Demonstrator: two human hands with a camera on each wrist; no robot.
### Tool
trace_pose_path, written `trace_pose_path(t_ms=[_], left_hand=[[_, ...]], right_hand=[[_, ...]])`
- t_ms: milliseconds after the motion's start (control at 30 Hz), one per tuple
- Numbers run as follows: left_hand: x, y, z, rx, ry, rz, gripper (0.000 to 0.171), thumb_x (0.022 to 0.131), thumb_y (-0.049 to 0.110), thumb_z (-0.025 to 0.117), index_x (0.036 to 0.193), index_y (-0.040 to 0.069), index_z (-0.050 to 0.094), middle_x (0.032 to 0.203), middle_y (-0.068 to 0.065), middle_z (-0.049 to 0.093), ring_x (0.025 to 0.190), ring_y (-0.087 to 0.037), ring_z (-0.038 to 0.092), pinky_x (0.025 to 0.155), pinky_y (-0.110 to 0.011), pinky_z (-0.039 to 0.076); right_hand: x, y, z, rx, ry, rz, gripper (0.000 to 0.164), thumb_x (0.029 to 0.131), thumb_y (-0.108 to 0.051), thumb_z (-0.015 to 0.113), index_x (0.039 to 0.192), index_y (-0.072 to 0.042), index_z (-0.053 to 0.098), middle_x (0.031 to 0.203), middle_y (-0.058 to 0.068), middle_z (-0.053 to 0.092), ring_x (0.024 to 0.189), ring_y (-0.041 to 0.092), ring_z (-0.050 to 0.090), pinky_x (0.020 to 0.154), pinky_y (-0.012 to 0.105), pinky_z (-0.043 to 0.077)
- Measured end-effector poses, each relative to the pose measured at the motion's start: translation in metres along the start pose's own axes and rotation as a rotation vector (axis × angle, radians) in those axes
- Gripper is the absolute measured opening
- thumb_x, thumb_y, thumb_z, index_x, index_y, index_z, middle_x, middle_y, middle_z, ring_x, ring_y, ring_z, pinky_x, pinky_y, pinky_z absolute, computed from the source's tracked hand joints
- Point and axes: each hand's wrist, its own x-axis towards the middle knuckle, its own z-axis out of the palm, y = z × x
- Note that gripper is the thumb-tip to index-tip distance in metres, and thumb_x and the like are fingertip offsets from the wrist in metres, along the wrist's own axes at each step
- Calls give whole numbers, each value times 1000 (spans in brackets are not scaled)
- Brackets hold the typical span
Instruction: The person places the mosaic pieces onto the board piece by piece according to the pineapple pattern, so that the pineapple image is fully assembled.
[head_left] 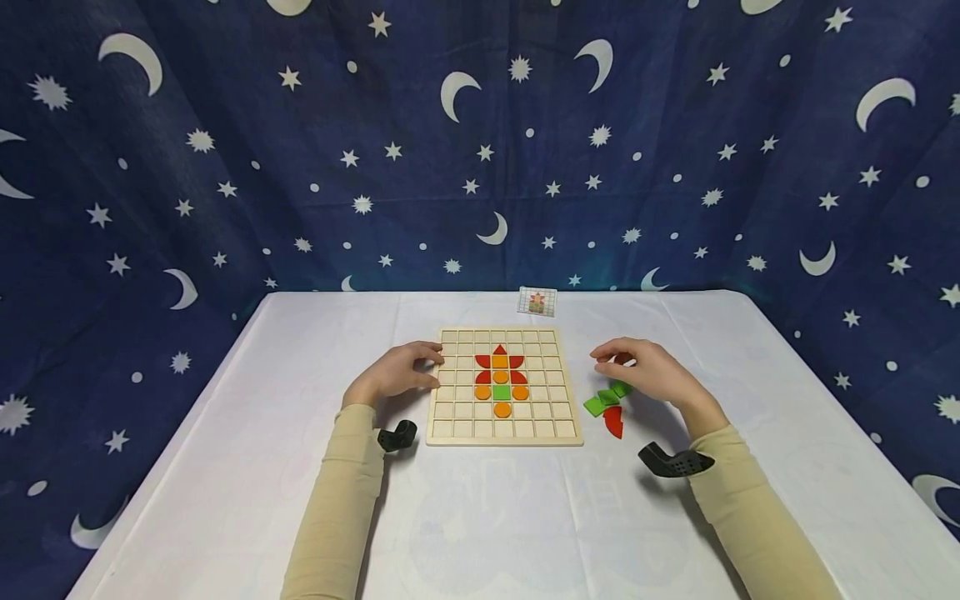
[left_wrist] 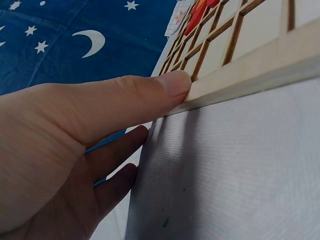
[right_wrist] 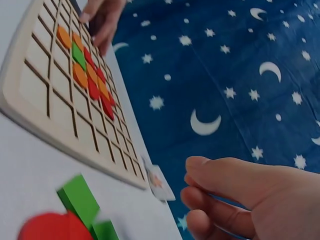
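Note:
A wooden grid board [head_left: 453, 429] lies in the middle of the table. Red, orange and one green square [head_left: 502, 392] form a pattern on it. My left hand [head_left: 397, 371] is at the board's left edge; in the left wrist view its thumb [left_wrist: 172, 84] touches the rim, with the other fingers loosely bent. Right of the board, my right hand [head_left: 648, 367] hovers by several loose green pieces [head_left: 607, 397]. Its fingers are loosely curled, and nothing shows between them in the right wrist view. Red pieces [head_left: 613, 423] lie just in front of the green ones.
A small picture card [head_left: 537, 302] showing a similar pattern lies behind the board. White cloth covers the table [head_left: 487, 525]. A dark blue curtain [head_left: 420, 208] with moons and stars hangs along the back and sides.

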Motion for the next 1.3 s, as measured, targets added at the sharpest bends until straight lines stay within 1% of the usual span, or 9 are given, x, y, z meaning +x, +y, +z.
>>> trace_pose_path(t_ms=[167,267,367,500,633,933,1067,1200,1300], left_hand=[[0,-1,-1,-4,4,5,41,85,15,76,123,4,66,146,-13,48,138,-34,38,113,-48,32],[0,-1,-1,-2,8,15,40,85,15,76,122,4,66,145,-13,49,138,-34,38,113,-48,32],[0,-2,0,5,12,27,40,85,15,76,122,4,66,145,-13,49,138,-34,39,113,-47,32],[0,-2,1,5,12,25,39,85,15,76,121,4,67,145,-12,49,138,-33,39,114,-47,32],[0,-2,1,8,12,23,39,85,15,76,121,4,67,145,-12,49,138,-33,39,113,-47,32],[0,-2,1,13,12,26,38,85,15,76,120,4,67,144,-12,50,138,-33,39,114,-46,32],[1,-2,1,6,6,11,39,84,15,76,120,4,67,145,-12,49,139,-33,38,114,-47,31],[2,-2,2,-3,-4,-13,40,84,15,77,121,5,67,146,-10,48,140,-32,36,115,-46,30],[1,-1,2,2,-2,-12,40,84,15,77,121,5,67,146,-11,48,139,-32,37,115,-46,30]], right_hand=[[-4,12,-7,-32,-64,7,32,92,-21,69,119,-4,68,112,8,67,99,25,57,84,39,49],[-8,19,-11,-49,-102,-20,32,91,-17,69,119,-2,67,114,11,67,97,24,56,84,40,48],[-11,27,-12,-50,-122,-47,33,88,-13,71,119,-1,67,116,12,67,96,24,56,86,41,47],[-12,35,-11,-38,-159,-63,33,85,-12,74,117,-3,69,112,11,66,93,23,55,83,39,48],[-10,42,-9,-61,-195,-71,29,84,-10,75,112,-7,72,107,7,63,88,20,53,78,33,48],[-7,47,-5,-65,-200,-41,26,83,-8,76,108,-9,72,102,4,60,85,20,50,75,31,46],[-7,49,-4,-74,-185,-45,24,83,-9,76,106,-9,72,101,4,60,85,20,50,75,31,46],[-8,50,-4,-82,-180,-59,27,83,-10,77,110,-7,71,102,4,60,86,20,50,77,31,47],[-9,49,-5,-92,-177,-64,27,84,-11,76,109,-8,71,102,3,60,86,19,50,76,31,47]])
